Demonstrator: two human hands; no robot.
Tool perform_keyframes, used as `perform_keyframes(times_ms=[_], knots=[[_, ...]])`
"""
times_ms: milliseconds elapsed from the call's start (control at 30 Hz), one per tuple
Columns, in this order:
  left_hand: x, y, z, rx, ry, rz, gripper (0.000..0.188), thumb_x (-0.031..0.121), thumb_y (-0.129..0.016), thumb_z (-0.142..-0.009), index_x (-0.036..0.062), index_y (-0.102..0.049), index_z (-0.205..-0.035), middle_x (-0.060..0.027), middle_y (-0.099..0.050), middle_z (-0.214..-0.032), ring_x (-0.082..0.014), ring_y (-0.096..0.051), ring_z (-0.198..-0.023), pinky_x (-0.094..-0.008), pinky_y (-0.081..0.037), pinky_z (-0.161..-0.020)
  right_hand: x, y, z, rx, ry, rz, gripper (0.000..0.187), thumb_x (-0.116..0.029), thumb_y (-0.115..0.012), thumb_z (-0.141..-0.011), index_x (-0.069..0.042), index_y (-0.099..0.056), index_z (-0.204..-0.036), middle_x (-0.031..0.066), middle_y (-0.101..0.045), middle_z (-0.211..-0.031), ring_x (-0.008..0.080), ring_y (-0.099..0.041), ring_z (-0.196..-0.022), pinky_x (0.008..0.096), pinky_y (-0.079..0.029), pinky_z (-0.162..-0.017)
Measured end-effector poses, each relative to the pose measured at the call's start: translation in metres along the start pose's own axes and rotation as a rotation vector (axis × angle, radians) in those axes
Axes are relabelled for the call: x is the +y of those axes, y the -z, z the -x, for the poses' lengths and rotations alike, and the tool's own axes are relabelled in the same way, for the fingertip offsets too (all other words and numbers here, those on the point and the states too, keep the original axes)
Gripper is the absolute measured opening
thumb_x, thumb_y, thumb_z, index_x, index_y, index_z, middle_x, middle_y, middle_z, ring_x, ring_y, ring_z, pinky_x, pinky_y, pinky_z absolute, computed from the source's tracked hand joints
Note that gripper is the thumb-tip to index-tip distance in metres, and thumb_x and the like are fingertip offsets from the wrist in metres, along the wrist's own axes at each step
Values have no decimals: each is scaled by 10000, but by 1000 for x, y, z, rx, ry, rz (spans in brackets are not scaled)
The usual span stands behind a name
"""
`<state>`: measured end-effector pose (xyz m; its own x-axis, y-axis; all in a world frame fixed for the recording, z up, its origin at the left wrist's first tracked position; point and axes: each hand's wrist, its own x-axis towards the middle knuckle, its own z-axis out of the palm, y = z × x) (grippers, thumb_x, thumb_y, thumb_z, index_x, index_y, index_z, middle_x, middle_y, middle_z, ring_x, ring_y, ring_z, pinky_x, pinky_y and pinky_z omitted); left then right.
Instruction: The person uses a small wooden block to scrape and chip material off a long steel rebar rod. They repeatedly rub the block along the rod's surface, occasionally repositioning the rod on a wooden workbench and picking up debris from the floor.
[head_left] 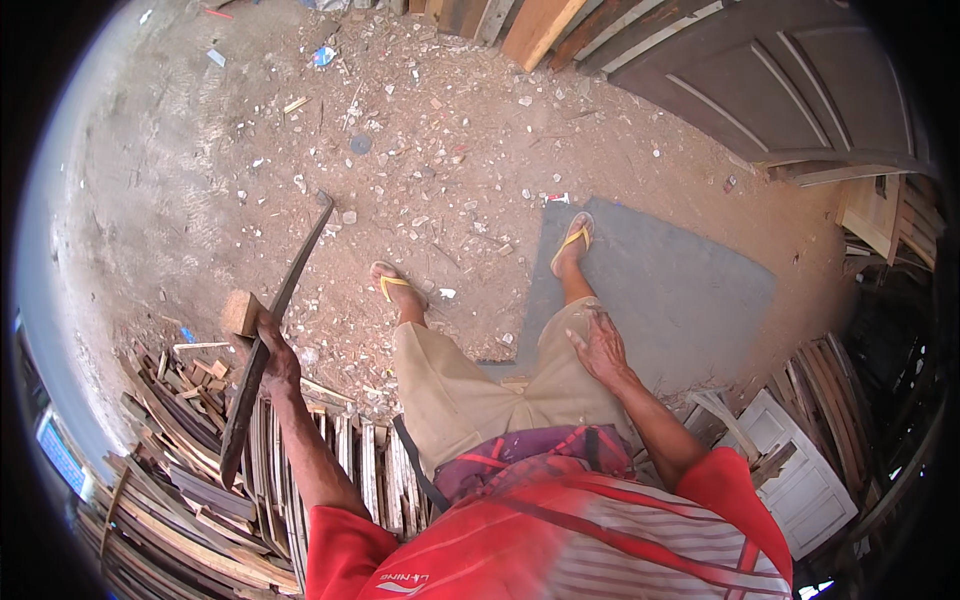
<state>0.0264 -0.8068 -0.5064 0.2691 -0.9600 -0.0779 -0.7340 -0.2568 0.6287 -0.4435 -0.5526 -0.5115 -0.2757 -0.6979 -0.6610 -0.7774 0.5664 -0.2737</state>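
Observation:
My left hand [279, 362] is closed at the left, held out above the ground and the stacked wood. In its grip is a long, narrow dark bar [293, 272], slanting from near the wood pile up to a small bent tip; whether it is wood or metal I cannot tell. A short pale wood block [240, 312] with a square end sticks out beside the fingers of the same hand, and the rest of it is hidden. My right hand [602, 352] lies on my right thigh, fingers stretched out, with nothing in it.
Stacked wood strips [270, 460] lie close by at the lower left. A flat grey sheet [660, 290] is under my right foot. Small debris litters the dirt ground [430, 130]. Brown panelled door [780, 95] at upper right, white panelled door [800, 480] at lower right.

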Motion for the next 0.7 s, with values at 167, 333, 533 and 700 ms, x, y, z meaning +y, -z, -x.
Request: perform_keyframes(times_ms=[167,333,533,700], knots=[[-14,-3,-16,52,-100,264,418,346,-569,-1013,-9,-481,-1218,-132,-575,-1124,-230,-560,-1004,-403,-469,-924,31,-35,24,3,-93,-83,681,-345,-686,-892,57,-431,-1378,272,-455,-1395,425,-448,-1300,470,-375,-1098],[-65,2,-22,120,108,333,520,340,-582,-1006,-9,-450,-1368,-148,-552,-1291,-243,-542,-1149,-397,-444,-996,45,-45,15,33,-78,-149,686,-368,-674,-898,60,-437,-1379,278,-463,-1393,423,-443,-1311,467,-373,-1101],[-106,37,-16,204,404,158,605,347,-591,-998,-12,-431,-1457,-165,-517,-1415,-275,-541,-1230,-385,-450,-1027,39,-42,10,47,-128,-195,673,-385,-682,-890,48,-468,-1359,260,-495,-1371,413,-490,-1269,463,-402,-1075],[-103,41,-25,196,73,85,549,368,-459,-1053,-79,-491,-1370,-205,-572,-1304,-265,-577,-1132,-381,-483,-988,31,-36,1,-98,-113,-107,576,-366,-669,-904,20,-526,-1306,249,-562,-1291,415,-546,-1201,477,-437,-1028]])
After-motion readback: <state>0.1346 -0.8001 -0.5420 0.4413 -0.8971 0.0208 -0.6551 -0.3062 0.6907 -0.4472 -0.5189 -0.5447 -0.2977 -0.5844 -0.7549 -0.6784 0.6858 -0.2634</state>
